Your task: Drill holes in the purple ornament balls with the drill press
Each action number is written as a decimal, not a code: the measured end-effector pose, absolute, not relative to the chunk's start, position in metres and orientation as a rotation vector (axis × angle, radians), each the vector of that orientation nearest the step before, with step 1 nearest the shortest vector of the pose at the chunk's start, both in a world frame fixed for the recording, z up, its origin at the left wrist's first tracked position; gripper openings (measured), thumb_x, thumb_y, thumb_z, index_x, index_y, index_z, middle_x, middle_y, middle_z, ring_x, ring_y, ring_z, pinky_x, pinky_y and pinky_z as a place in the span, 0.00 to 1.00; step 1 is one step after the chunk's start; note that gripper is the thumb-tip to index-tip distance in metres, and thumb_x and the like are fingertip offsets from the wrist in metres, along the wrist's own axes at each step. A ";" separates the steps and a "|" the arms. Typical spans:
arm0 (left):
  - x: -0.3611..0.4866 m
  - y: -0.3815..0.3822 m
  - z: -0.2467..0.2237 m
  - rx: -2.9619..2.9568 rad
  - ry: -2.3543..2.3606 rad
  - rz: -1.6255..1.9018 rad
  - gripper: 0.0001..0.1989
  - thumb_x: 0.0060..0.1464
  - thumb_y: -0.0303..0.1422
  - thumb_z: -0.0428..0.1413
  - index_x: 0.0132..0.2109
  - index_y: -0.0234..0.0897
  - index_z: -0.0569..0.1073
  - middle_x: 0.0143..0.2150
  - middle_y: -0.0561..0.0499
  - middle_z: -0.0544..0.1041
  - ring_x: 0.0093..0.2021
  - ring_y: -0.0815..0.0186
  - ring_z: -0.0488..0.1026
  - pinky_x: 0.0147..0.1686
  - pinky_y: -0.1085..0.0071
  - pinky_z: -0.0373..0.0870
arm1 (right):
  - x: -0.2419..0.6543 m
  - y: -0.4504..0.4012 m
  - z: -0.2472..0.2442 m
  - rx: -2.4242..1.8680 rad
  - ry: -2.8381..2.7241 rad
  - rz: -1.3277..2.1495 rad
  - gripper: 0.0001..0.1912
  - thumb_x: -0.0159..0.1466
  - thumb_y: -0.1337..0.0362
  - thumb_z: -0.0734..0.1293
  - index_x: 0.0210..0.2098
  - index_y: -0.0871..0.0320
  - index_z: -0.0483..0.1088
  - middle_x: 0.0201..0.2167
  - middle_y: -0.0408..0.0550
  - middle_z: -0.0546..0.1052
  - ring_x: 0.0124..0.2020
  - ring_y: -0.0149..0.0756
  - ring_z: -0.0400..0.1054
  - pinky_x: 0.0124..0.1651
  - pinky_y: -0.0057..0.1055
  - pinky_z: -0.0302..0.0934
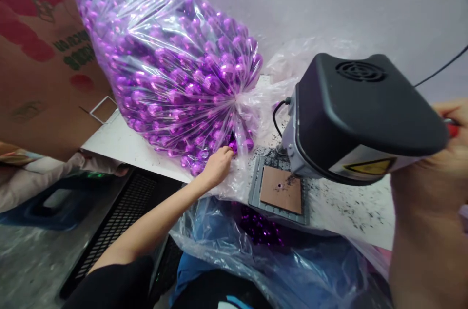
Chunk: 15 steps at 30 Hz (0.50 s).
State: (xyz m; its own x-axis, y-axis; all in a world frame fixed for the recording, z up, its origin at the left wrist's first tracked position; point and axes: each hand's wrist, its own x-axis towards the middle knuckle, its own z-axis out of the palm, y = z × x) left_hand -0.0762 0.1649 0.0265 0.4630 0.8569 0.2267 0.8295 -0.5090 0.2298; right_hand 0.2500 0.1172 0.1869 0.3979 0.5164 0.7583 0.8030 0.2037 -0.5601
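My left hand (217, 166) reaches into the mouth of a big clear plastic bag (171, 63) full of shiny purple balls, its fingertips pinching one purple ball (232, 145) at the opening. My right hand (451, 126) is at the right edge, behind the black head of a small bench drill press (360, 114), gripping its red-tipped lever (453, 128). Below the press head lies its grey base with a brown board (281, 189) that has a small hole.
A white table (120, 145) carries the bag and press, with dark shavings scattered around the base. A brown cardboard box (40, 60) stands at the left. A clear bag (263, 241) holding purple balls hangs below the table edge. A black perforated panel (120, 216) lies lower left.
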 end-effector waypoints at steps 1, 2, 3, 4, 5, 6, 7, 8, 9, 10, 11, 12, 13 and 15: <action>-0.071 0.174 0.027 2.679 1.510 0.428 0.15 0.62 0.23 0.45 0.49 0.35 0.74 0.49 0.40 0.75 0.45 0.58 0.71 0.45 0.61 0.69 | 0.247 0.118 0.189 -1.440 -1.256 -0.292 0.16 0.63 0.55 0.60 0.28 0.61 0.65 0.24 0.42 0.63 0.27 0.19 0.54 0.33 0.28 0.45; -0.065 0.182 0.027 2.741 1.501 0.393 0.16 0.62 0.24 0.46 0.52 0.35 0.73 0.52 0.40 0.75 0.47 0.55 0.71 0.47 0.59 0.68 | 0.245 0.118 0.191 -1.425 -1.253 -0.284 0.15 0.62 0.55 0.60 0.28 0.62 0.65 0.24 0.42 0.63 0.26 0.19 0.54 0.33 0.27 0.45; -0.059 0.189 0.027 2.790 1.485 0.371 0.18 0.62 0.25 0.47 0.56 0.36 0.72 0.54 0.39 0.74 0.49 0.53 0.70 0.48 0.56 0.67 | 0.244 0.118 0.192 -1.420 -1.249 -0.275 0.15 0.62 0.56 0.61 0.27 0.62 0.64 0.23 0.42 0.63 0.26 0.19 0.54 0.33 0.27 0.45; -0.052 0.196 0.027 2.821 1.470 0.361 0.21 0.60 0.25 0.48 0.59 0.37 0.70 0.55 0.38 0.74 0.50 0.51 0.69 0.49 0.54 0.66 | 0.243 0.118 0.193 -1.425 -1.243 -0.268 0.14 0.62 0.57 0.61 0.27 0.62 0.65 0.23 0.41 0.63 0.26 0.18 0.54 0.32 0.27 0.45; -0.046 0.203 0.027 2.838 1.455 0.359 0.24 0.59 0.25 0.50 0.62 0.37 0.68 0.56 0.38 0.73 0.52 0.49 0.68 0.50 0.52 0.65 | 0.242 0.118 0.194 -1.430 -1.241 -0.257 0.13 0.62 0.58 0.62 0.27 0.62 0.65 0.23 0.41 0.62 0.26 0.18 0.53 0.32 0.26 0.45; -0.040 0.208 0.026 2.848 1.440 0.363 0.27 0.57 0.24 0.51 0.64 0.37 0.67 0.57 0.37 0.73 0.53 0.48 0.67 0.52 0.51 0.63 | 0.242 0.117 0.194 -1.433 -1.241 -0.246 0.13 0.62 0.58 0.62 0.27 0.62 0.64 0.22 0.40 0.62 0.26 0.17 0.53 0.32 0.26 0.45; -0.036 0.213 0.026 2.855 1.429 0.372 0.28 0.56 0.24 0.51 0.64 0.36 0.66 0.57 0.37 0.73 0.54 0.48 0.67 0.53 0.50 0.62 | 0.242 0.116 0.195 -1.436 -1.240 -0.236 0.13 0.61 0.59 0.62 0.27 0.63 0.64 0.22 0.40 0.61 0.25 0.17 0.52 0.32 0.26 0.45; -0.033 0.217 0.026 2.859 1.426 0.383 0.28 0.55 0.23 0.51 0.64 0.35 0.67 0.57 0.36 0.73 0.55 0.47 0.66 0.55 0.49 0.60 | 0.241 0.115 0.196 -1.437 -1.240 -0.224 0.13 0.61 0.59 0.62 0.26 0.63 0.64 0.21 0.39 0.60 0.25 0.17 0.51 0.31 0.25 0.44; -0.031 0.219 0.026 2.860 1.433 0.391 0.28 0.54 0.23 0.51 0.62 0.34 0.68 0.56 0.36 0.73 0.56 0.47 0.66 0.56 0.49 0.60 | 0.241 0.115 0.197 -1.435 -1.240 -0.216 0.14 0.62 0.59 0.62 0.26 0.63 0.63 0.21 0.39 0.59 0.25 0.17 0.51 0.31 0.25 0.44; -0.031 0.221 0.027 2.856 1.441 0.394 0.26 0.53 0.22 0.50 0.60 0.33 0.69 0.55 0.35 0.73 0.56 0.47 0.67 0.56 0.48 0.60 | 0.240 0.114 0.197 -1.433 -1.240 -0.209 0.14 0.62 0.59 0.62 0.26 0.63 0.63 0.20 0.39 0.59 0.24 0.17 0.51 0.30 0.24 0.44; -0.031 0.222 0.029 2.845 1.445 0.392 0.25 0.52 0.22 0.50 0.59 0.33 0.71 0.55 0.35 0.73 0.56 0.46 0.67 0.56 0.49 0.60 | 0.240 0.114 0.198 -1.434 -1.243 -0.208 0.14 0.62 0.58 0.62 0.26 0.63 0.63 0.20 0.39 0.59 0.24 0.17 0.51 0.30 0.24 0.44; -0.033 0.221 0.030 2.822 1.447 0.390 0.25 0.52 0.21 0.50 0.57 0.33 0.71 0.55 0.34 0.73 0.56 0.46 0.68 0.55 0.49 0.62 | 0.240 0.114 0.198 -1.434 -1.244 -0.209 0.14 0.62 0.58 0.62 0.26 0.63 0.63 0.20 0.39 0.59 0.24 0.17 0.51 0.30 0.24 0.44; -0.035 0.220 0.032 2.793 1.445 0.390 0.25 0.51 0.21 0.50 0.57 0.33 0.71 0.56 0.34 0.72 0.56 0.46 0.69 0.54 0.50 0.63 | 0.240 0.114 0.198 -1.431 -1.247 -0.208 0.14 0.62 0.58 0.62 0.26 0.63 0.63 0.20 0.39 0.59 0.24 0.17 0.51 0.30 0.24 0.44; -0.041 0.215 0.037 2.740 1.445 0.393 0.25 0.51 0.20 0.49 0.57 0.32 0.69 0.59 0.33 0.69 0.55 0.48 0.71 0.52 0.53 0.67 | 0.240 0.114 0.198 -1.431 -1.251 -0.210 0.14 0.62 0.58 0.62 0.26 0.63 0.64 0.20 0.39 0.59 0.24 0.17 0.51 0.30 0.24 0.44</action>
State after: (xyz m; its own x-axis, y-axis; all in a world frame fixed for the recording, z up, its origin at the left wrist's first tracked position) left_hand -0.0408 0.2148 0.0369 0.5403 0.8143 0.2120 0.8096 -0.5718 0.1329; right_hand 0.2398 0.1141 0.1980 0.4124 0.5502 0.7261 0.7571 0.2364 -0.6091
